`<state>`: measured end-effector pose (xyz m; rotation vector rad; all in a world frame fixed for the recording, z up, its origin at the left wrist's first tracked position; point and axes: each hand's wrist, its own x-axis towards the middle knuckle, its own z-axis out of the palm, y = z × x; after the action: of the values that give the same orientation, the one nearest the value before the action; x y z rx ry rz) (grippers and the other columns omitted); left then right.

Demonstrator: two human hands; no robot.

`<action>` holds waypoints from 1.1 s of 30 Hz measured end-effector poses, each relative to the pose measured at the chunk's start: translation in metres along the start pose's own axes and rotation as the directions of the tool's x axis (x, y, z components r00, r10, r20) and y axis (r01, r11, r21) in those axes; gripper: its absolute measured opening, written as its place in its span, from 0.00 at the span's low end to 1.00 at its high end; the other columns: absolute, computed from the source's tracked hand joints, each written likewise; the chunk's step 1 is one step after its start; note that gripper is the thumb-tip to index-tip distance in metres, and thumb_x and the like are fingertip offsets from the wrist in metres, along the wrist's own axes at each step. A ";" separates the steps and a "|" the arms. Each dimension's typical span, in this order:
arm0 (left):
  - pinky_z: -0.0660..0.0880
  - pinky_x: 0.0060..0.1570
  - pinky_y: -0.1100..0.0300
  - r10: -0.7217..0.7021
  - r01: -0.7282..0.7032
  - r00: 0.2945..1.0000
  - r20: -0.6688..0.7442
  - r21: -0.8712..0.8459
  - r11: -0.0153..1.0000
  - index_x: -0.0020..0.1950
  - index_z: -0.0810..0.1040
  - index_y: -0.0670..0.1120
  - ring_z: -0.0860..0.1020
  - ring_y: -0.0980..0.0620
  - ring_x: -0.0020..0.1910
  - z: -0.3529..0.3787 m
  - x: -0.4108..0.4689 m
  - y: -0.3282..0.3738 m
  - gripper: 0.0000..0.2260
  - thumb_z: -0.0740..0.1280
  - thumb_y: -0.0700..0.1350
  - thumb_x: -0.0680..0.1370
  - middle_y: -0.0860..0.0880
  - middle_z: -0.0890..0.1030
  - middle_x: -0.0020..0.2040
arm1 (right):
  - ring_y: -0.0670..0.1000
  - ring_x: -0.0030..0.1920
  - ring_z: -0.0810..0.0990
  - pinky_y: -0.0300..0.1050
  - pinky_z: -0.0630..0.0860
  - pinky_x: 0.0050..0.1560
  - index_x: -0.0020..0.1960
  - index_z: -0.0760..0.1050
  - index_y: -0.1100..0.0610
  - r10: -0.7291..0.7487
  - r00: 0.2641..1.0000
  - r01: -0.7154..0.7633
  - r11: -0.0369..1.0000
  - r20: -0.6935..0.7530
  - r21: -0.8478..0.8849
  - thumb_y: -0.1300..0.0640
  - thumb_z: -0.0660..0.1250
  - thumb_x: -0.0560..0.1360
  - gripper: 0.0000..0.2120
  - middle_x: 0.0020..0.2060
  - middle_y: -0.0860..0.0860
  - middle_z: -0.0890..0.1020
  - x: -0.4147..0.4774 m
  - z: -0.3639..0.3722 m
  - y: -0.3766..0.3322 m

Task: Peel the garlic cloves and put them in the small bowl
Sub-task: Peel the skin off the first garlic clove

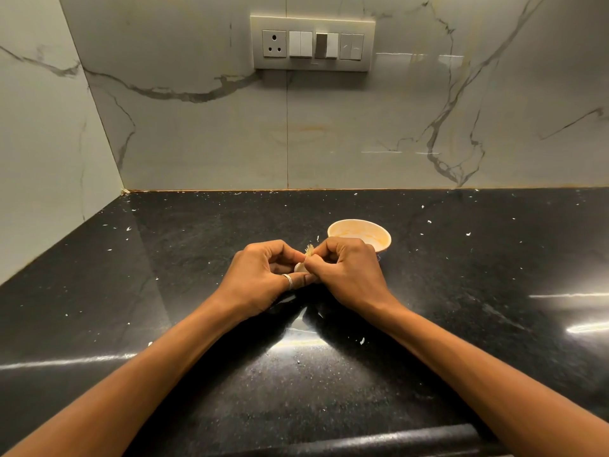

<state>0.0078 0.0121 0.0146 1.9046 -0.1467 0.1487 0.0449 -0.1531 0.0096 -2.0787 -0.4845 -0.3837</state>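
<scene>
A pale garlic bulb is held between both hands above the black counter, its dry root tuft poking up between the fingertips. My left hand, a ring on one finger, cups it from the left with curled fingers. My right hand pinches it from the right, fingers bent over the top. Most of the garlic is hidden by the fingers. The small cream bowl stands just behind my right hand, and nothing shows in the part of its inside I can see.
The black speckled counter meets a marble wall behind and on the left. Small white scraps of skin lie scattered over it. A switch panel sits high on the back wall. The counter's front edge runs along the bottom.
</scene>
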 end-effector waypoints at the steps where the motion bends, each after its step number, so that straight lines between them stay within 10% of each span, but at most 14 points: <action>1: 0.83 0.49 0.58 0.002 -0.002 1.000 0.003 0.002 1.000 0.51 0.83 0.43 0.86 0.51 0.46 0.000 0.000 0.000 0.12 0.79 0.39 0.70 0.48 0.87 0.44 | 0.46 0.35 0.82 0.50 0.80 0.41 0.35 0.83 0.51 0.000 1.000 0.000 1.000 0.002 -0.001 0.52 0.71 0.68 0.06 0.31 0.45 0.84 0.000 0.000 0.000; 9: 0.81 0.56 0.51 -0.016 0.018 0.999 0.048 -0.040 0.999 0.53 0.83 0.44 0.86 0.50 0.49 -0.001 0.001 0.000 0.13 0.79 0.38 0.70 0.47 0.87 0.46 | 0.45 0.37 0.81 0.38 0.73 0.36 0.35 0.83 0.53 0.019 1.000 -0.019 1.000 -0.020 -0.014 0.53 0.74 0.72 0.08 0.31 0.46 0.83 0.002 -0.002 0.000; 22: 0.81 0.52 0.58 -0.025 0.039 0.994 0.109 -0.130 0.991 0.56 0.82 0.47 0.85 0.48 0.51 -0.006 0.002 0.002 0.14 0.76 0.35 0.73 0.44 0.85 0.52 | 0.49 0.37 0.84 0.55 0.82 0.45 0.40 0.84 0.55 0.108 0.994 -0.108 0.994 -0.032 -0.009 0.59 0.70 0.74 0.06 0.33 0.49 0.85 0.003 0.002 -0.001; 33: 0.78 0.58 0.50 -0.138 0.106 0.990 -0.044 -0.430 0.897 0.49 0.84 0.43 0.83 0.46 0.49 -0.005 0.002 0.003 0.11 0.74 0.31 0.71 0.40 0.85 0.51 | 0.46 0.33 0.86 0.43 0.84 0.37 0.41 0.81 0.63 0.147 0.988 -0.151 0.983 0.041 0.103 0.65 0.67 0.77 0.07 0.33 0.54 0.85 0.001 0.002 -0.003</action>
<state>0.0091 0.0156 0.0193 1.4615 -0.0065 0.0916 0.0444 -0.1502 0.0111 -2.0061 -0.3576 -0.2312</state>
